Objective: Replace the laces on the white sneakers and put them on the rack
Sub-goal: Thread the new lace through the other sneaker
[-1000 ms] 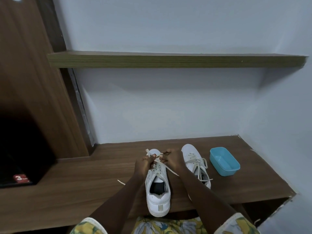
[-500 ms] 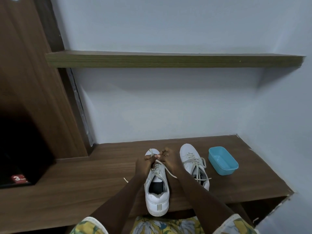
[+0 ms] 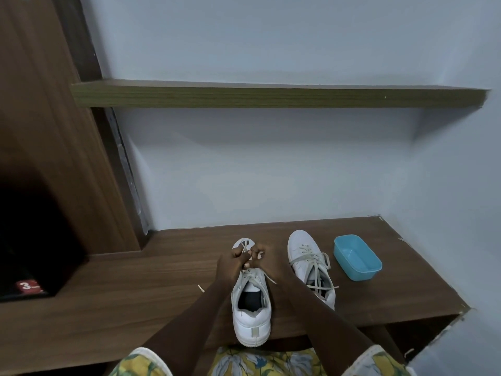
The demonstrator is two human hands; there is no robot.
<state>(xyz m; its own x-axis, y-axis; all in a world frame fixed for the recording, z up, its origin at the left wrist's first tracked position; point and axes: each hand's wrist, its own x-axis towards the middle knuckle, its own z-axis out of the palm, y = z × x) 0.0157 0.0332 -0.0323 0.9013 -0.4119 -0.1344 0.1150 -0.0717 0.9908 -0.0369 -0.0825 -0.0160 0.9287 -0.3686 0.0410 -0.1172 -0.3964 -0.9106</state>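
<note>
In the lower centre of the frame, my left hand (image 3: 230,263) and right hand (image 3: 267,260) pinch the limp cream flat lace (image 3: 244,246) over the toe of the white leather low-top sneaker (image 3: 250,318). The lace looks soft and light, so I would grip near its stiffer tip.

1 head view, tilted down, bench (image 3: 135,294) near.
</note>
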